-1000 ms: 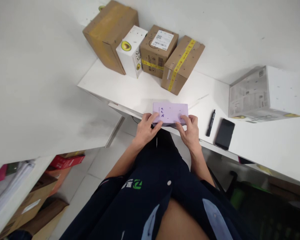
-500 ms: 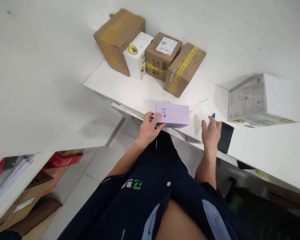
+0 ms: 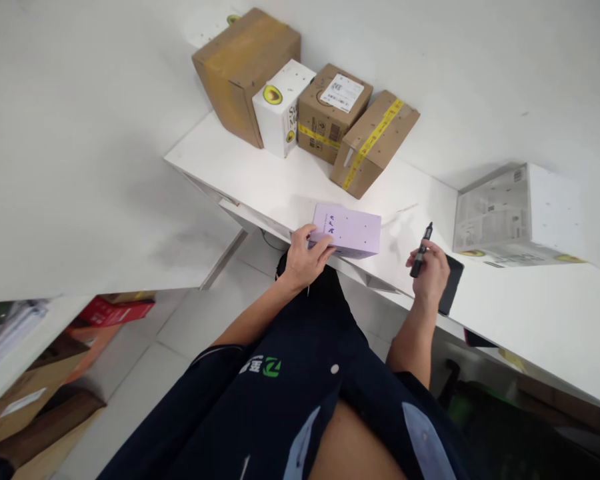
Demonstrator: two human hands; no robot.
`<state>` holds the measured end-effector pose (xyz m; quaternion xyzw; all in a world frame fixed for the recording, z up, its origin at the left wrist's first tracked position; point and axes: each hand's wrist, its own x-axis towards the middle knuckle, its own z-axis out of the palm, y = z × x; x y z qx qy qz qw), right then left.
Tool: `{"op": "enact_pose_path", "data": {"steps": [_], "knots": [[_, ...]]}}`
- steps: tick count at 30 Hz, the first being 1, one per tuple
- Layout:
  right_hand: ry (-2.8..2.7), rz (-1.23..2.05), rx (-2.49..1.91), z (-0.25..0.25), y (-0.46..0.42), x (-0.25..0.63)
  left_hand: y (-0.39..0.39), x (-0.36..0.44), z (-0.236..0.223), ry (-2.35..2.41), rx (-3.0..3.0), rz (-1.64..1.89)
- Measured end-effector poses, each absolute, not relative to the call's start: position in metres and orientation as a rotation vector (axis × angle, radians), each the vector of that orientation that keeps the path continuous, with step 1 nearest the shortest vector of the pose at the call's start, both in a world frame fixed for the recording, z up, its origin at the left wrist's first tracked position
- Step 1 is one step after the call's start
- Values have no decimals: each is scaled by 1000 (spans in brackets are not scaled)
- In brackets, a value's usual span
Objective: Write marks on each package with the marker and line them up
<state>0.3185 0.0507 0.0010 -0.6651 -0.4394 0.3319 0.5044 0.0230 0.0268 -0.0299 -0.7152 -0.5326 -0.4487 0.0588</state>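
A flat lilac box [image 3: 349, 229] with small dark marks on its lid lies near the front edge of the white table [image 3: 280, 180]. My left hand [image 3: 305, 258] grips its near left corner, thumb on the lid. My right hand [image 3: 431, 272] is closed round a black pen [image 3: 421, 250], held just above the table to the right of the box. A black phone [image 3: 452, 284] lies under and behind that hand, partly hidden by it.
Two brown cartons [image 3: 244, 70] [image 3: 375, 143], a smaller labelled carton [image 3: 333, 110] and a white carton with an avocado print [image 3: 281, 105] stand at the table's back left. A large white printed box [image 3: 517, 210] sits at right. Cardboard boxes [image 3: 35, 400] lie on the floor at left.
My right hand let go of the lilac box, moved right to the pen beside the phone and picked it up. My left hand stayed on the box.
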Motion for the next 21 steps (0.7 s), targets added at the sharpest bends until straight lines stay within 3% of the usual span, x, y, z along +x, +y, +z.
{"op": "enact_pose_path", "data": {"steps": [2,5,9,15,21], "knots": [[-945,929,-1295,14,50,304,28,23,-31,-1612,-2167,-1392],[-1074,837,-1104,35,47,270,31,25,-32,-1713,-2224,-1397],[-1194,666,-1061,50,50,224,33,28,-35,-1784,-2236,-1354],[-1383,1025,-1096,48,67,199,35,29,-40,-1757,-2198,-1412],[-1400,943,-1184,42,68,190,35,29,-42,-1654,-2152,-1509]]}}
